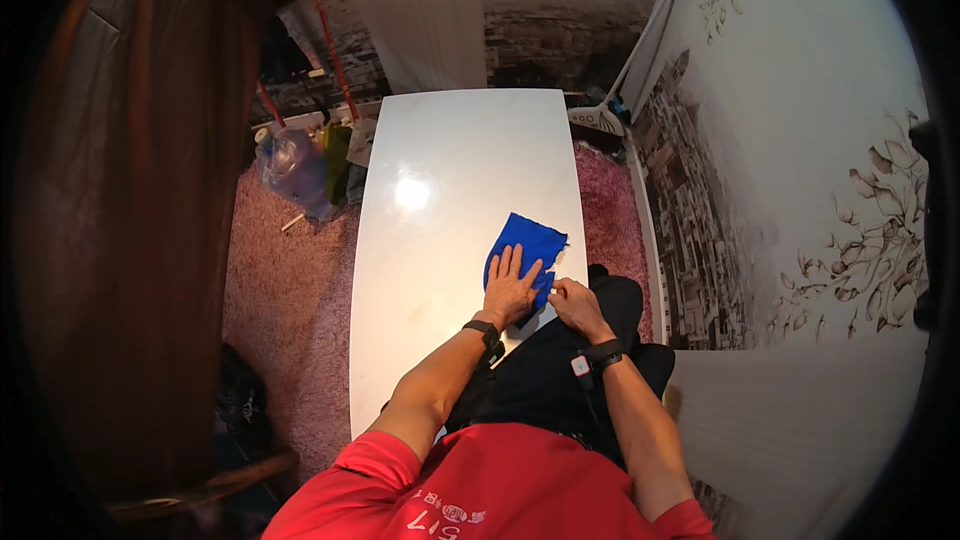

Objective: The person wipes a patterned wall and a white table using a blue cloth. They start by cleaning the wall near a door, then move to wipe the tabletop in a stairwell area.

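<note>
A piece of blue cloth [534, 232] lies on the white tabletop [457, 255], near the table's right edge. Its right side is ragged, with a notch torn or cut into it. My left hand [513, 286] rests flat on the cloth, fingers spread, pressing it against the table. At the cloth's lower right edge, my right hand [577, 306] has thumb and forefinger pinched together on the ragged border. Whatever small bit lies between those fingertips is too hidden to make out. Part of the cloth is under my left palm.
My legs in black trousers [525, 382] are close to the table's near right side. Left of the table, a large plastic bottle [289, 165] stands on pink carpet [292, 277]. A dustpan [596, 120] is behind the far right corner. A brown curtain [127, 240] hangs at left.
</note>
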Motion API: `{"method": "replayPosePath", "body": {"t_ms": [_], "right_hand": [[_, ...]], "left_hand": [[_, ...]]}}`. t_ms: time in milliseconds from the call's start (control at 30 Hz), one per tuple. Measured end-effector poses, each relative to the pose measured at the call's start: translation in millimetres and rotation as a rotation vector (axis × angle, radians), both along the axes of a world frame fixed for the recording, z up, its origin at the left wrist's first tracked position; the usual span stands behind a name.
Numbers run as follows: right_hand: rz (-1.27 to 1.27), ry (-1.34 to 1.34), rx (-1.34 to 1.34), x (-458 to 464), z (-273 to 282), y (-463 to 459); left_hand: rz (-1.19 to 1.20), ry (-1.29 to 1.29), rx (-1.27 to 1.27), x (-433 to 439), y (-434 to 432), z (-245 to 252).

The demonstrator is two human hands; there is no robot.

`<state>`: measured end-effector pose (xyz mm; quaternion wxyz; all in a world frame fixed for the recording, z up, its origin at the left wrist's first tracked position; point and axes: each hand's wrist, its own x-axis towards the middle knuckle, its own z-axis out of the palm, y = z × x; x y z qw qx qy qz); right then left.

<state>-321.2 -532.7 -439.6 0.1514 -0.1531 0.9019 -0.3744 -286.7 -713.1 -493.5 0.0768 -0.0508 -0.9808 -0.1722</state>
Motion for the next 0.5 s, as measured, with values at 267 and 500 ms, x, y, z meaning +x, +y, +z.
{"method": "replayPosePath", "body": {"t_ms": [267,500], "right_hand": [[-0.048,-0.175,0.06,-3,10,-3],[-0.023,-0.18,0.046,-1,11,-6]], "left_hand": [[0.337,0.069,-0.063,5,-104,-9],[0.503,0.038,-0.097,89,-154,0]]}}
